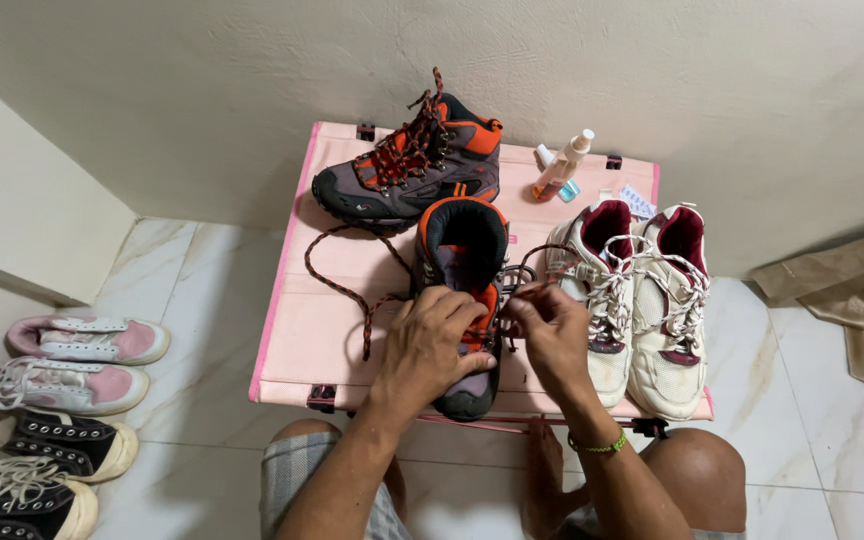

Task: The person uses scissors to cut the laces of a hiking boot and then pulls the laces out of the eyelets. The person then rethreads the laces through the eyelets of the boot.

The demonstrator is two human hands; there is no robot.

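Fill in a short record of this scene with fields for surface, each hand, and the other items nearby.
surface: pink folding table
left hand: resting on grey-and-orange boot
right hand: pinching the boot's lace
second boot: lying on its side behind
white sneakers: pair on the table's right
bottle: near the wall
floor shoes: row at left

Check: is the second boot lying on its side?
No, the second boot stands upright on its sole at the back of the pink table.
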